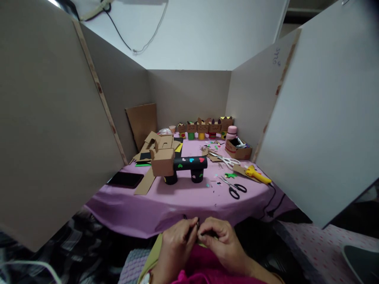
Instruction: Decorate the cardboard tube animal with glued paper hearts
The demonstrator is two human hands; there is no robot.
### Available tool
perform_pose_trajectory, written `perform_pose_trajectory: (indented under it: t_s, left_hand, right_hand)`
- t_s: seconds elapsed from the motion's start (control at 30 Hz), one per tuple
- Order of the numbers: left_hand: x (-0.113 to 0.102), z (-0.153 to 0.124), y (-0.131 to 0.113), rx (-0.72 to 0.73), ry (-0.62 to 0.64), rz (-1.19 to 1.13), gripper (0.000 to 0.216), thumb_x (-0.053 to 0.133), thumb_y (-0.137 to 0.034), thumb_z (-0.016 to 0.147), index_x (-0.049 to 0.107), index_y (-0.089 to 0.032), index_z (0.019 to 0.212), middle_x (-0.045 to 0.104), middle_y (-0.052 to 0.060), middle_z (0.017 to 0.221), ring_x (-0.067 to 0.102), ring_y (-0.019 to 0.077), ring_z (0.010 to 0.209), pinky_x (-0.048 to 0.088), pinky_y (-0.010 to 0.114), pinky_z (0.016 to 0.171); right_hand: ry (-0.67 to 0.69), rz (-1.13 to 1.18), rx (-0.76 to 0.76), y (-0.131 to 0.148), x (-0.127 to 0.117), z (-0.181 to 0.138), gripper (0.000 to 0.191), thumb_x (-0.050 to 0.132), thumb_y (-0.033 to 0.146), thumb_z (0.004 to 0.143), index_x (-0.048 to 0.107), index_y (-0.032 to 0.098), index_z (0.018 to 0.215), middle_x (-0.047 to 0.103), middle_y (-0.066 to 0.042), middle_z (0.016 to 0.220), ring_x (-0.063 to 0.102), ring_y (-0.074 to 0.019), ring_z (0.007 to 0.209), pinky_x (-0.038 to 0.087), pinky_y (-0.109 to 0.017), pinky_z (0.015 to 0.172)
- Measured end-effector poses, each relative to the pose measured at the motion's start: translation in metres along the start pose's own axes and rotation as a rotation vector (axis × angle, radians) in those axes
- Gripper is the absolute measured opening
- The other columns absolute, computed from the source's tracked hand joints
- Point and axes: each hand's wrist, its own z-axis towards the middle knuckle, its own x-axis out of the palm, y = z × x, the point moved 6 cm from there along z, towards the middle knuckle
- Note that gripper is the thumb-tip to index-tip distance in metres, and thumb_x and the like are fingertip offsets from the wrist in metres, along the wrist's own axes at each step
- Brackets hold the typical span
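Observation:
My left hand [179,238] and my right hand [220,240] are close together above my lap, in front of the table edge. Both have their fingers curled in a pinch around something small and dark, too hidden to name. Beyond them on the table stands a cardboard animal figure [189,163]. It has a brown box for a head and a black tube body with coloured hearts, resting on short black tube legs. Neither hand touches it. Black-handled scissors [233,187] lie open to the figure's right.
A yellow glue gun [257,174] with a cord, white scissors [226,159] and a box of supplies [238,149] are at the right. A dark tablet [126,180] and cut cardboard [145,183] lie left. Several box-headed figures [202,128] and a pink bottle [231,132] stand behind. Panels enclose the table.

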Motion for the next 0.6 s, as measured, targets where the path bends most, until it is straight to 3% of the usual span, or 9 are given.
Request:
perform_pose_trajectory:
  t_s: [0.17, 0.23, 0.37, 0.5, 0.6]
  left_hand:
    - [0.008, 0.000, 0.015, -0.347, 0.027, -0.376, 0.023, 0.059, -0.030, 0.074, 0.068, -0.018, 0.091, 0.070, 0.004, 0.070, 0.062, 0.0165, 0.057, 0.047, 0.024, 0.053]
    - [0.014, 0.000, 0.016, -0.449, 0.075, -0.553, 0.025, 0.062, -0.035, 0.071, 0.067, -0.015, 0.085, 0.065, 0.002, 0.061, 0.055, 0.0132, 0.050, 0.043, 0.022, 0.048]
    - [0.023, 0.000, 0.014, -0.562, 0.183, -0.771, 0.030, 0.070, -0.042, 0.063, 0.063, -0.013, 0.068, 0.055, -0.004, 0.048, 0.046, 0.0072, 0.041, 0.035, 0.018, 0.043]
    - [0.031, -0.006, 0.018, -0.679, 0.265, -0.906, 0.036, 0.076, -0.043, 0.057, 0.064, -0.012, 0.071, 0.056, -0.004, 0.049, 0.045, 0.0050, 0.039, 0.032, 0.017, 0.042]
    - [0.034, -0.008, 0.024, -0.713, 0.258, -0.942, 0.043, 0.081, -0.042, 0.050, 0.067, -0.010, 0.076, 0.059, -0.002, 0.051, 0.047, 0.0054, 0.041, 0.035, 0.017, 0.044]
  right_hand:
    - [-0.040, 0.019, 0.028, -0.004, -0.001, -0.001, 0.007, 0.064, 0.020, 0.078, 0.068, 0.020, 0.073, 0.058, 0.001, 0.063, 0.051, -0.0130, 0.058, 0.040, -0.025, 0.057]
    - [-0.036, 0.030, 0.049, -0.005, -0.001, 0.000, 0.008, 0.063, 0.021, 0.079, 0.068, 0.020, 0.073, 0.059, 0.001, 0.064, 0.051, -0.0127, 0.057, 0.040, -0.025, 0.056]
    - [-0.055, 0.125, 0.149, -0.012, -0.001, -0.001, 0.011, 0.065, 0.027, 0.078, 0.068, 0.018, 0.073, 0.058, 0.000, 0.064, 0.049, -0.0111, 0.054, 0.038, -0.023, 0.050]
    - [-0.093, 0.314, 0.283, -0.025, 0.000, -0.002, 0.015, 0.067, 0.031, 0.078, 0.063, 0.017, 0.075, 0.058, 0.003, 0.057, 0.044, -0.0079, 0.047, 0.035, -0.019, 0.045]
    - [-0.136, 0.375, 0.313, -0.031, -0.001, -0.003, 0.017, 0.069, 0.032, 0.076, 0.061, 0.017, 0.075, 0.055, 0.005, 0.053, 0.041, -0.0060, 0.043, 0.033, -0.017, 0.042]
